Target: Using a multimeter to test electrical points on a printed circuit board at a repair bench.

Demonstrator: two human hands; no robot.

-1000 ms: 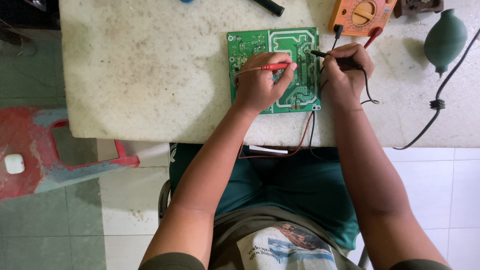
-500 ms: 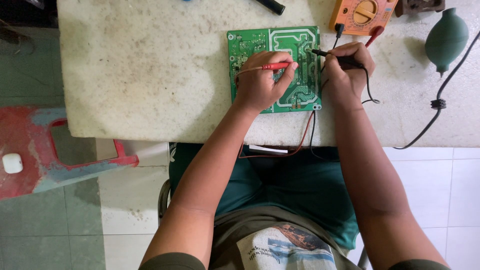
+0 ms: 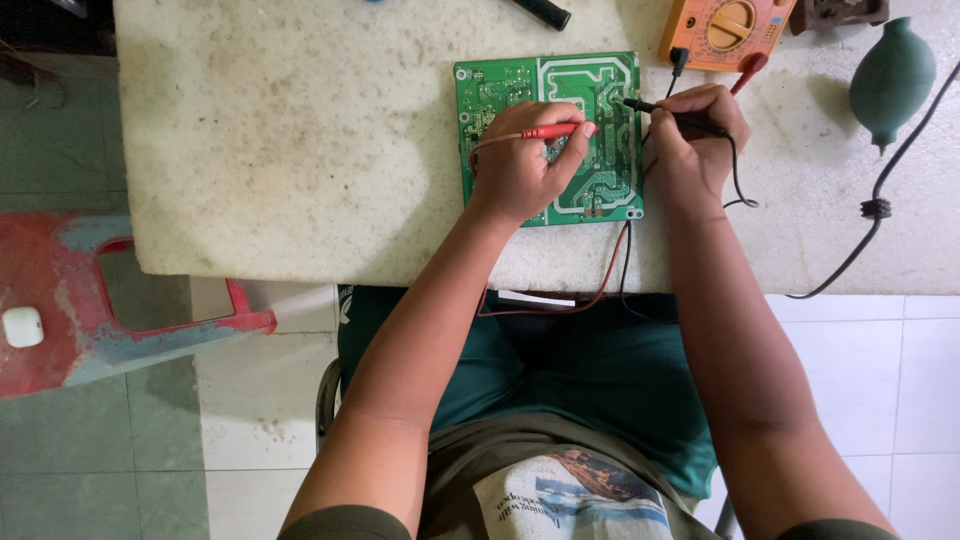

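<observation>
Circuit board, green and flat, lies on the pale stone table at about twelve o'clock from the person. It looks light, stiff and fragile (best held by its bare edges, I judge). The orange meter sits at one o'clock of it. The left hand pinches the red probe; the right hand grips the black probe, both tips on the board.

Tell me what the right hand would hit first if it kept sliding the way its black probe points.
Probably the left hand: the right hand aims its black probe leftward across the green circuit board, toward the red probe tip. Heights are unclear.
</observation>
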